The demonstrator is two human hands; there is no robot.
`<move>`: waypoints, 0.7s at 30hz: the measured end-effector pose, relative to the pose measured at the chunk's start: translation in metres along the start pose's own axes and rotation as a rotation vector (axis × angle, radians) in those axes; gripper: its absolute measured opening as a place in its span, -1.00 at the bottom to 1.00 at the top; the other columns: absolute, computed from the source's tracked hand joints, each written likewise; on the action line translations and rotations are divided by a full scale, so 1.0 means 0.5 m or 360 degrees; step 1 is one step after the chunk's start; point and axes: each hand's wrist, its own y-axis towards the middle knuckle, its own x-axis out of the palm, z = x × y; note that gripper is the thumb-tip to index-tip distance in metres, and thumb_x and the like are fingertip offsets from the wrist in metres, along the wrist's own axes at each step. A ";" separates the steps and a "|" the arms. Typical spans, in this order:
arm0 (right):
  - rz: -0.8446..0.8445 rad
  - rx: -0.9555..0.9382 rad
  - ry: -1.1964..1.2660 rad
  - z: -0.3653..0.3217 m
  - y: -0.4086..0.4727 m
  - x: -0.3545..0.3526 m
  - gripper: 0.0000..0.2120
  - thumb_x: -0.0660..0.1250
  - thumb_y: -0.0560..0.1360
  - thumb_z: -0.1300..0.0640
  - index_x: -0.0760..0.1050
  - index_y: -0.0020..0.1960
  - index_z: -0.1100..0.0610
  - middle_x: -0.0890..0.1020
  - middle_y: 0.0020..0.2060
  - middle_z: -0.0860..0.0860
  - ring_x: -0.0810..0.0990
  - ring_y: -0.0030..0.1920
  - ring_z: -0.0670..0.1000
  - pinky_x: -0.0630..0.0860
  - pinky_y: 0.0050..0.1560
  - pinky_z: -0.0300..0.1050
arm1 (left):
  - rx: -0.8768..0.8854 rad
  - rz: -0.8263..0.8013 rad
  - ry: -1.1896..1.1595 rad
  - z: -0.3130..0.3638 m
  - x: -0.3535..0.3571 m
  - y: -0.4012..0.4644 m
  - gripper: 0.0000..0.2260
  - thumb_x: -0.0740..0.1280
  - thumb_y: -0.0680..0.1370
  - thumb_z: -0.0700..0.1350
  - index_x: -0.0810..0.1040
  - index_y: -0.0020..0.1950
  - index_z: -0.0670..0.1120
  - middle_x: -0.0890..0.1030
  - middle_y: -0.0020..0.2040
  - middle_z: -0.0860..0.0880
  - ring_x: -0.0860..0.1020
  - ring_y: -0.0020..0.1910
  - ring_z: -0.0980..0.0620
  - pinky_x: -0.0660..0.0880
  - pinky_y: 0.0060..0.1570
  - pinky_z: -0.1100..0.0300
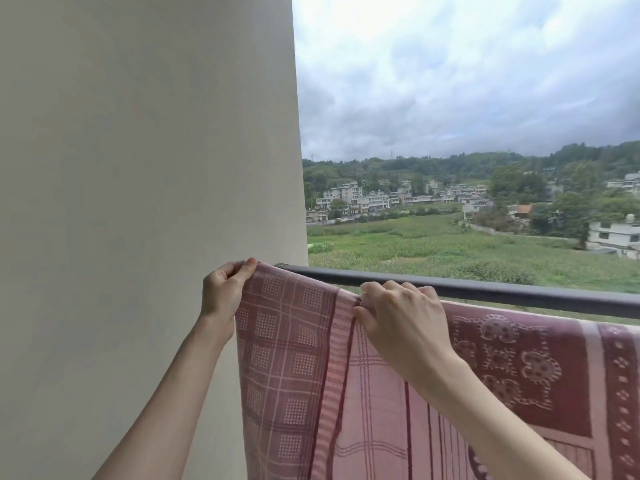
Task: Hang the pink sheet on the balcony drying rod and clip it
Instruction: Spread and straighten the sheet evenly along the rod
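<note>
From my head cam: pink sheet (363, 393) is already draped over the drying rod (519, 294), so hanging looks mostly done. My left hand (223, 291) pinches its corner by the wall (138, 168), my right hand (401, 317) grips a fold at the rod. No clip that I can see, so clipping is probably still left.

One head view, close behind both hands; it faces outward past their grip on the sheet (346, 393); level, slightly down.
</note>
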 end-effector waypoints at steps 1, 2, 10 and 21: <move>-0.0004 0.0025 -0.0001 -0.015 0.002 0.003 -0.72 0.13 0.55 -0.11 0.46 0.11 0.01 0.59 0.04 -0.04 0.52 0.11 0.05 0.30 0.16 -0.03 | 0.0011 -0.0038 0.0012 -0.001 -0.007 0.008 -0.86 0.35 0.50 -0.08 0.59 -0.23 -0.09 0.58 -0.26 -0.04 0.51 -0.22 0.01 0.46 -0.17 0.14; -0.0007 0.0042 -0.0004 -0.028 0.004 0.005 -0.71 0.13 0.56 -0.10 0.47 0.15 0.01 0.59 0.06 -0.03 0.52 0.12 0.05 0.31 0.18 -0.03 | 0.0021 -0.0066 0.0010 -0.004 -0.012 0.015 -0.86 0.36 0.49 -0.08 0.59 -0.23 -0.09 0.58 -0.27 -0.04 0.51 -0.23 0.02 0.46 -0.17 0.15; 0.0072 0.0072 -0.0117 -0.074 -0.018 0.016 -0.66 0.11 0.55 -0.16 0.50 0.12 0.01 0.59 0.06 -0.03 0.49 0.13 0.05 0.28 0.19 -0.01 | 0.0089 -0.0133 -0.0132 -0.045 -0.079 0.021 -0.85 0.36 0.49 -0.06 0.58 -0.19 -0.12 0.55 -0.26 -0.02 0.49 -0.21 0.02 0.45 -0.09 0.12; 0.0535 -0.0097 -0.0054 -0.032 -0.115 0.053 -0.93 0.41 0.39 0.14 0.66 -0.24 0.06 0.71 -0.25 -0.07 0.66 -0.24 0.02 0.52 -0.11 -0.05 | -0.0206 -0.0197 -0.0419 -0.134 -0.097 -0.098 -0.96 0.34 0.50 -0.15 0.57 -0.11 -0.09 0.59 -0.19 -0.02 0.54 -0.25 0.10 0.48 -0.36 0.33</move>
